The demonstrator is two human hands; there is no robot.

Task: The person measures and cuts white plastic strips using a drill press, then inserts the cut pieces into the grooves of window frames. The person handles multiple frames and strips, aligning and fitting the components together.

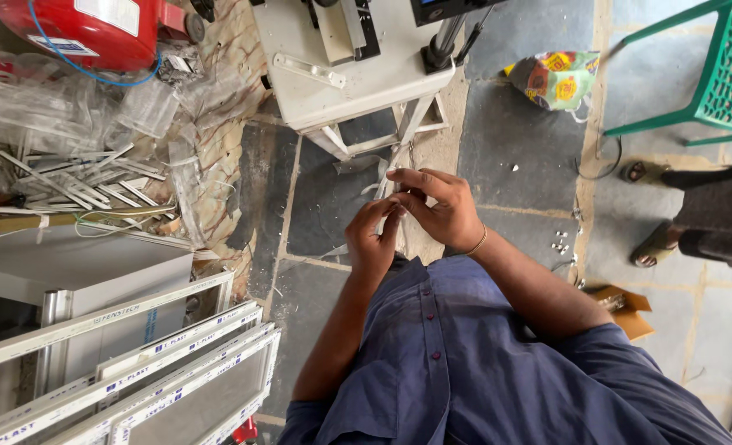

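My left hand [374, 235] and my right hand [438, 206] meet in front of my chest, above the stone floor. Their fingertips pinch together on a small pale piece [400, 209] that is mostly hidden between the fingers; I cannot tell what it is. A thin bangle sits on my right wrist. My blue buttoned shirt [465, 363] fills the lower middle of the view.
A white machine stand [358, 78] is just beyond my hands. White window frames [160, 379] lean at lower left, cut white strips [77, 181] lie at left, a red machine [77, 29] at top left. Another person's sandalled feet [650, 247], a green chair [712, 74] and a cardboard box [621, 309] are at right.
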